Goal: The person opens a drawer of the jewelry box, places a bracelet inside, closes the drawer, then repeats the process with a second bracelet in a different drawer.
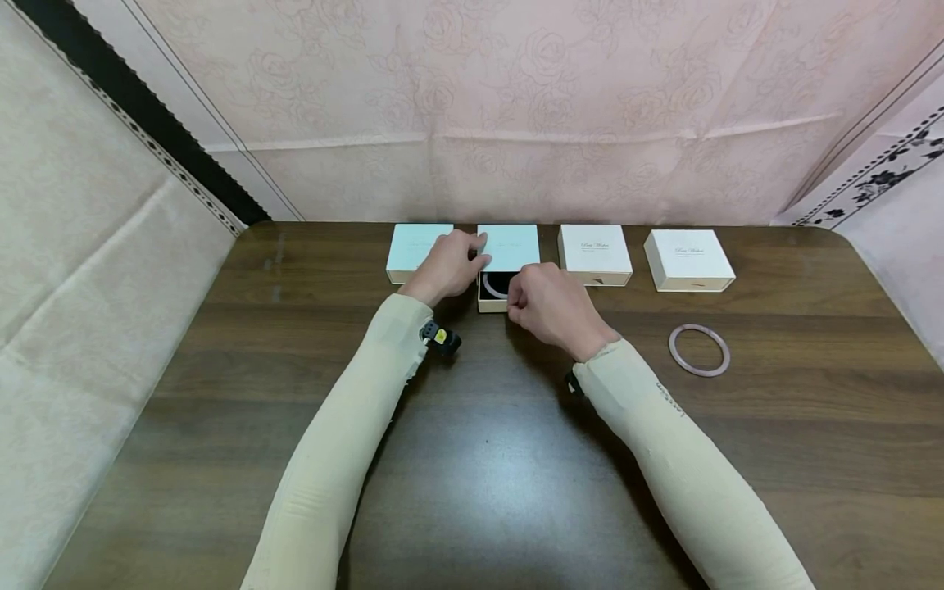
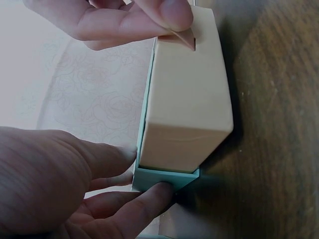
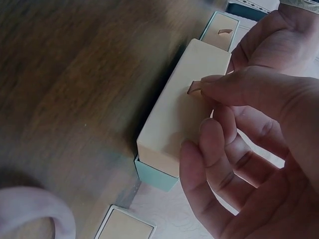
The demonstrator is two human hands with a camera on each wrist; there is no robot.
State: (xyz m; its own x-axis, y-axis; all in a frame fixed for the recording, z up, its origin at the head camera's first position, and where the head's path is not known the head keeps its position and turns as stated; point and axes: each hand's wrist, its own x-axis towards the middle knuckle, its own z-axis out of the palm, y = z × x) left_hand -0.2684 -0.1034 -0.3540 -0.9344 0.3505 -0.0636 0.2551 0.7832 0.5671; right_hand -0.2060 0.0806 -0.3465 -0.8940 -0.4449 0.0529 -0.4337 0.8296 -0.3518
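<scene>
A teal drawer box stands at the table's back with its cream drawer partly pulled out. A pale bangle lies in the drawer's dark lining, partly covered by the right hand. My left hand holds the teal sleeve by its left end, with digits on its top and side. My right hand pinches the small ribbon pull tab on the drawer front between thumb and finger. A lilac bangle lies on the wooden table to the right.
Another teal box stands left of the drawn one, behind the left wrist. Two white drawer boxes stand to the right along the back edge. Patterned cloth hangs behind the table.
</scene>
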